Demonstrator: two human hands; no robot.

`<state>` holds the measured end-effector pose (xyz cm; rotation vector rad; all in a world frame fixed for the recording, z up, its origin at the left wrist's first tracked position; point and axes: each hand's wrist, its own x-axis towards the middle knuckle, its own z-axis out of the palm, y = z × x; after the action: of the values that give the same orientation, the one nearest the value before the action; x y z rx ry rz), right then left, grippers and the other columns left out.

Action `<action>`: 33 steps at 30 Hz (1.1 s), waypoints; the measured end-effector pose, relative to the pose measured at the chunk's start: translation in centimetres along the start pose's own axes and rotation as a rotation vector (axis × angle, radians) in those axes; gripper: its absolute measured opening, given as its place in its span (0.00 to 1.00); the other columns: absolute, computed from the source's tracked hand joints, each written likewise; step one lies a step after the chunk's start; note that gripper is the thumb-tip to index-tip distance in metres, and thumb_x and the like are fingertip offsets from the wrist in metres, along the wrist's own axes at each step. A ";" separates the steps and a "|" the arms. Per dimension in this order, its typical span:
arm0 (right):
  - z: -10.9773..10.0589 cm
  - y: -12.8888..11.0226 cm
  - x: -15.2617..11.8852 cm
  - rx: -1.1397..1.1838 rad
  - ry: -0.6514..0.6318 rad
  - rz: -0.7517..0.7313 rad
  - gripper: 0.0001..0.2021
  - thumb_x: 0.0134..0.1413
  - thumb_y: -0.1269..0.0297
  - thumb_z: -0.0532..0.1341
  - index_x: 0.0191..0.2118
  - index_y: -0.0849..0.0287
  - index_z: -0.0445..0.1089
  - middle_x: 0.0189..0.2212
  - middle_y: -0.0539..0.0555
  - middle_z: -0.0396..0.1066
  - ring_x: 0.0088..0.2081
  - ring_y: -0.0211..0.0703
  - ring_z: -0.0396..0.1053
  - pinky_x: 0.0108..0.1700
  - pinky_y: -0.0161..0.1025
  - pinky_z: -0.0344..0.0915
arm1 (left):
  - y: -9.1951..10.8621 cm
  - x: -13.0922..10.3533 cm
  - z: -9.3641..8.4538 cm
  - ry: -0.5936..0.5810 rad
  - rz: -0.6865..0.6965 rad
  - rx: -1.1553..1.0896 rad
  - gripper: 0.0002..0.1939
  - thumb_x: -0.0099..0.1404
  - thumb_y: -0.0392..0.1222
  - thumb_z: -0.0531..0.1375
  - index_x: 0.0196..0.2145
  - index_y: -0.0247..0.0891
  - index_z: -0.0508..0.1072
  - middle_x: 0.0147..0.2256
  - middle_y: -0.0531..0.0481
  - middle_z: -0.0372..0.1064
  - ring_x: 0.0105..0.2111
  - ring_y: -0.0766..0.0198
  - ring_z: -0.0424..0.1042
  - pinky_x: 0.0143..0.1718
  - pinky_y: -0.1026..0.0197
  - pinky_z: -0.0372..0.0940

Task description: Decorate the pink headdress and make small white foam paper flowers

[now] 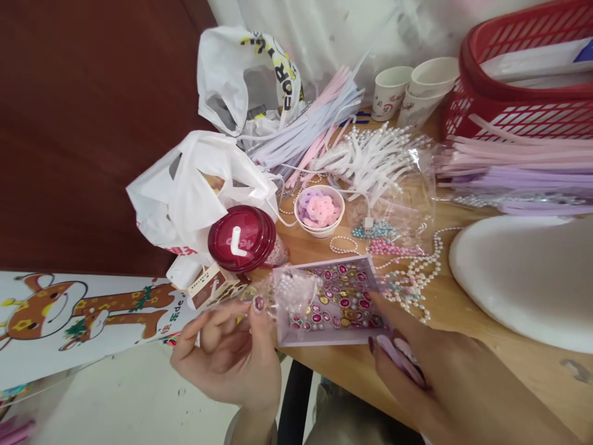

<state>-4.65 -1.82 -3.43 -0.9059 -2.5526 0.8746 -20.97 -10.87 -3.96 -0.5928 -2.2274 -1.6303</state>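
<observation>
Pinched between the thumb and a finger of my left hand (231, 352) is a small pink gem (258, 303). My right hand (417, 358) is curled round a lilac tool (401, 358), its index finger reaching over the right edge of a shallow lilac box (324, 337). Pink gems in metal settings (344, 303), gold pieces and grey pearls lie in that box. A clear bag of white beads (296, 289) rests over the box's left side, close to my left fingertips. The tool's working end is hidden.
Behind the box stand a paper cup of pink and purple rings (319, 210) and a red-lidded cup (243, 241). Bead strings (417, 284) and a white rounded object (523, 278) lie right. Farther back are plastic bags (185, 185), ribbon strips (306, 130) and a red basket (528, 93).
</observation>
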 end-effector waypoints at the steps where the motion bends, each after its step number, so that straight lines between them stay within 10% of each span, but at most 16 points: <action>1: 0.0 -0.1 0.1 -0.003 0.001 0.015 0.23 0.62 0.61 0.52 0.60 0.62 0.63 0.22 0.53 0.77 0.15 0.46 0.70 0.13 0.36 0.57 | 0.0 0.0 0.1 0.000 -0.008 -0.020 0.20 0.62 0.37 0.63 0.48 0.49 0.61 0.32 0.54 0.68 0.34 0.60 0.72 0.38 0.48 0.75; 7: 0.1 -0.1 0.6 0.029 -0.083 0.156 0.30 0.63 0.57 0.53 0.68 0.56 0.48 0.22 0.49 0.76 0.19 0.44 0.72 0.17 0.33 0.60 | -1.6 0.5 -0.2 -0.072 0.080 -0.260 0.24 0.53 0.30 0.67 0.46 0.42 0.65 0.30 0.58 0.70 0.29 0.68 0.72 0.30 0.65 0.72; 14: 0.0 -0.7 1.5 0.109 -0.073 0.181 0.30 0.60 0.60 0.55 0.67 0.57 0.53 0.20 0.48 0.73 0.19 0.42 0.71 0.17 0.32 0.60 | -2.5 0.8 -0.5 -0.545 0.103 -0.243 0.27 0.56 0.25 0.64 0.51 0.41 0.64 0.32 0.55 0.73 0.30 0.70 0.75 0.32 0.70 0.72; 21: -2.9 -0.3 1.3 0.470 -0.233 0.305 0.11 0.60 0.56 0.57 0.43 0.53 0.72 0.17 0.47 0.69 0.14 0.36 0.65 0.13 0.29 0.60 | -2.1 0.7 0.8 -0.375 0.072 -0.177 0.26 0.55 0.25 0.65 0.50 0.39 0.65 0.32 0.56 0.72 0.30 0.71 0.74 0.31 0.71 0.71; 33: -1.8 -0.7 0.9 1.034 0.268 0.234 0.11 0.58 0.55 0.63 0.45 0.49 0.72 0.38 0.52 0.74 0.31 0.41 0.75 0.31 0.34 0.73 | -2.8 1.1 0.7 -0.256 0.186 -0.161 0.21 0.55 0.26 0.64 0.45 0.37 0.68 0.33 0.54 0.72 0.31 0.69 0.73 0.31 0.66 0.70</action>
<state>-4.84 -0.89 -1.48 -0.8611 -1.4300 1.7325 -23.38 -10.76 -5.94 -1.0729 -2.1434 -1.7285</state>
